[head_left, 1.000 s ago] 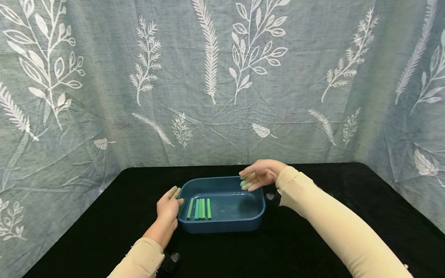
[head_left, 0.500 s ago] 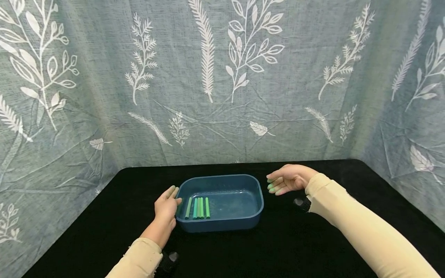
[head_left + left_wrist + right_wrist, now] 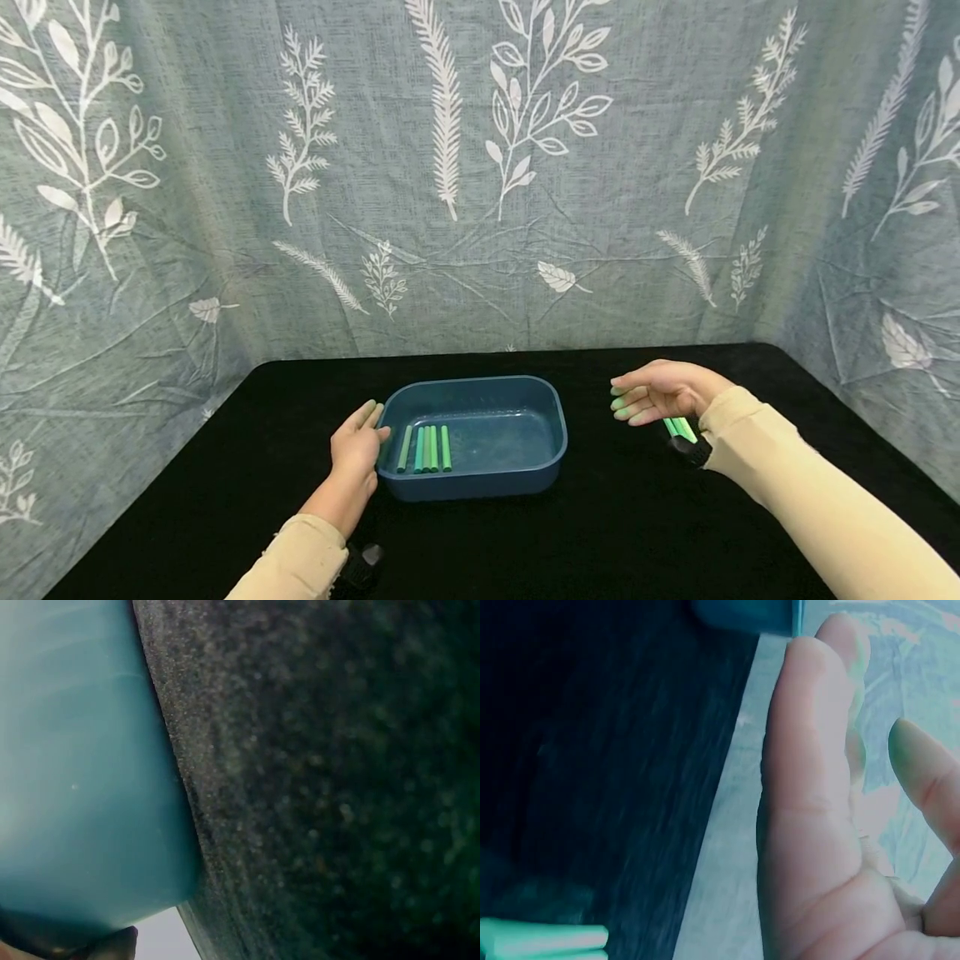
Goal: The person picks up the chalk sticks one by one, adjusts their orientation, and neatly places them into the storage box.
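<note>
A blue plastic tub (image 3: 468, 486) stands on the black tabletop. Inside, several green and teal chalk sticks (image 3: 432, 450) lie side by side at its left end. My left hand (image 3: 356, 454) rests against the tub's left end, fingers extended along the outside and thumb at the rim. Out to the right of the tub, my right hand (image 3: 660, 393) hovers with fingers extended, green dust on the fingertips and nothing held. Several more green chalk sticks (image 3: 679, 430) lie below it, partly hidden by the hand and wrist camera. The left wrist view shows mostly the tub's side wall (image 3: 90, 780).
The black table (image 3: 480, 550) spreads around the tub. A grey-green curtain (image 3: 480, 292) with white leaf prints hangs behind it and along both sides. Each wrist carries a small black camera, such as the one on the right wrist (image 3: 692, 451).
My right hand has moved right from above the tub's far right corner to beyond its right side, bringing green chalk sticks below it into view. The left hand has stayed at the tub.
</note>
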The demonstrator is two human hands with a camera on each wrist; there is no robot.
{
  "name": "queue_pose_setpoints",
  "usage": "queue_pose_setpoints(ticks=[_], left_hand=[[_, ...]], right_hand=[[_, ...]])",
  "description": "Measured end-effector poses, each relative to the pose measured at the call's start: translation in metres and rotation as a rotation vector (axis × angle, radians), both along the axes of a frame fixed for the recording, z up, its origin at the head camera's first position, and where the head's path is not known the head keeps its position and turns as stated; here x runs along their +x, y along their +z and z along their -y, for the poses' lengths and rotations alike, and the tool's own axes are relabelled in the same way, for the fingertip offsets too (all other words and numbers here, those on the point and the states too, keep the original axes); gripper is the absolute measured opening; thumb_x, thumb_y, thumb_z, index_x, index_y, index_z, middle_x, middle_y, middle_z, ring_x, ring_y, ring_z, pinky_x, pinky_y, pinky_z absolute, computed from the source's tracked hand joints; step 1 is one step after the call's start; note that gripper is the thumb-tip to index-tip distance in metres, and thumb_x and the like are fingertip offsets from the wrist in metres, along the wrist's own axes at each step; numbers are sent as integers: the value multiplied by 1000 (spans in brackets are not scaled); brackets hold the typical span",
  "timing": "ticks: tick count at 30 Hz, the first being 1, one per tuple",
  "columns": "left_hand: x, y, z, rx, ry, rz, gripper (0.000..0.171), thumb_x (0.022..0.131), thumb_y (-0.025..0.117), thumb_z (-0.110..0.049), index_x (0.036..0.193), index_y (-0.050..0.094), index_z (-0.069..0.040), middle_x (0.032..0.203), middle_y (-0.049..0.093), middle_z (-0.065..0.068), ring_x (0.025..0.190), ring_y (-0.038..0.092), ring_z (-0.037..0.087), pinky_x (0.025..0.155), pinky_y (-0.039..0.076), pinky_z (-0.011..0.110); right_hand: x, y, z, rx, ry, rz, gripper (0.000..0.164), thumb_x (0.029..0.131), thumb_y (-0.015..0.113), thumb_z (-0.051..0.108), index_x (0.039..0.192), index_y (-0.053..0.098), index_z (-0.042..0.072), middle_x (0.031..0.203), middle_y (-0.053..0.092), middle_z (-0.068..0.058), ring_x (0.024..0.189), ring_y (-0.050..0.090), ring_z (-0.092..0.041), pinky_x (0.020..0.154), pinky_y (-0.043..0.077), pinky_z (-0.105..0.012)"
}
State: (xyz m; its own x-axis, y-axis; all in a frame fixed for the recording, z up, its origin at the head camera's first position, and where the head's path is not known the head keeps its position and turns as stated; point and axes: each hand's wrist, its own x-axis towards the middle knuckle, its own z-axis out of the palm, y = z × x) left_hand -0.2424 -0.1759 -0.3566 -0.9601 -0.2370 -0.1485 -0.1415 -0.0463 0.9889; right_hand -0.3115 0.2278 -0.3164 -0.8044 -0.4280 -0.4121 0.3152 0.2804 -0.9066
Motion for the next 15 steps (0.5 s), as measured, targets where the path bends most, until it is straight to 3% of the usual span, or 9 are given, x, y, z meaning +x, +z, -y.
queue_pose_setpoints(ticks=[5, 15], left_hand=[[0, 0, 1, -6, 4, -8, 57, 101, 35, 7, 154, 16, 0, 157, 19, 19, 145, 15, 35, 118, 12, 47], [-1, 0, -1, -8, 3, -5, 58, 100, 36, 8, 154, 16, 0, 157, 20, 19, 146, 13, 34, 118, 14, 47]], right_hand=[[3, -1, -17, 7, -6, -4, 53, 103, 46, 19, 141, 31, -15, 126, 55, -27, 94, 65, -19, 83, 56, -32], [3, -10, -54, 62, -40, 26, 65, 104, 43, 24, 147, 14, -16, 141, 39, -36, 108, 61, -26, 90, 53, -35]])
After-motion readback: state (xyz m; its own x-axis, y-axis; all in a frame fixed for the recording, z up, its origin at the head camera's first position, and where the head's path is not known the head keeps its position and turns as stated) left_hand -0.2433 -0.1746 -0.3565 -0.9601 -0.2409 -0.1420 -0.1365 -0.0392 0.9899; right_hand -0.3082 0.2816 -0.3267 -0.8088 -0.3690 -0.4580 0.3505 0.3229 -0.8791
